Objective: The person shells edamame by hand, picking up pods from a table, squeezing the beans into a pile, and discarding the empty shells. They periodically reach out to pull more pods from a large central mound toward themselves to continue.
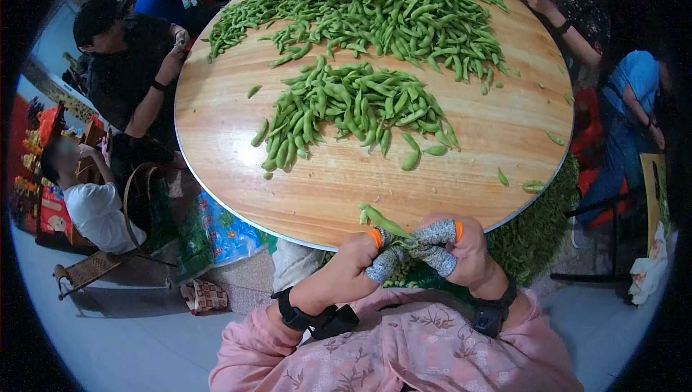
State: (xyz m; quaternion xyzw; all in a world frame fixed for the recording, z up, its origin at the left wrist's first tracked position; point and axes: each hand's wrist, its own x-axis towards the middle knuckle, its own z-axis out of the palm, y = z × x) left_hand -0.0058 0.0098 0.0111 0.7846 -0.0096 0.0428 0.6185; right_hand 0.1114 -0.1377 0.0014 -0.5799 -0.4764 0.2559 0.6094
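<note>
My left hand [355, 261] and my right hand [467, 251] meet at the near edge of the round wooden table [339, 197]. Grey knitted finger covers sit on the thumbs and fingers, with an orange band showing on each hand. Both hands are closed, fingertips pinched together around a green edamame pod [387, 220], whose long end sticks out up and left. The fingers hide the rest of it. Beyond the hands lies a small heap of edamame pods [353, 104]. Beneath the hands, some loose green beans [405, 275] show partly.
A large pile of pods [375, 10] covers the table's far side. Stray pods [502, 177] lie at right. A heap of green pods or husks [533, 237] lies below the right edge. People sit left [119, 60] and right [569, 10]. A woven chair [97, 269] stands at left.
</note>
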